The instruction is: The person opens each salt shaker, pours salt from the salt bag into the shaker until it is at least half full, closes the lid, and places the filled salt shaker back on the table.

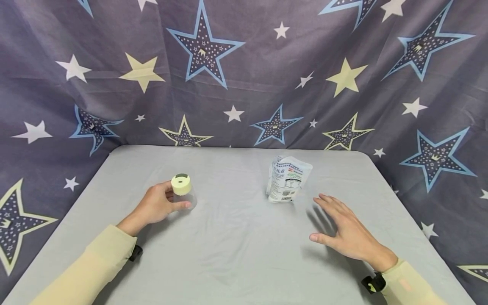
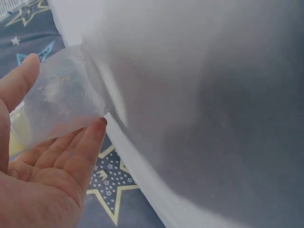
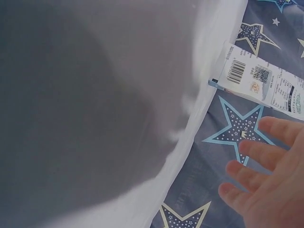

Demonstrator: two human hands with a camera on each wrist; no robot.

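Note:
On the left half of the table stands a clear plastic seasoning jar (image 1: 185, 198) with a pale yellow lid (image 1: 181, 184). My left hand (image 1: 158, 204) holds it from the side, thumb on the near side and fingers round the far side. White residue shows on the wall of the jar (image 2: 59, 95) in the left wrist view. Right of centre, a white printed pouch (image 1: 287, 180), which looks like a salt bag, stands upright. My right hand (image 1: 345, 231) is spread in front and to the right of the pouch (image 3: 259, 78), apart from it and holding nothing.
A pale grey cloth covers the table (image 1: 228, 254). Behind and beside it hangs a dark curtain (image 1: 259, 55) printed with stars. Both wrists wear black straps.

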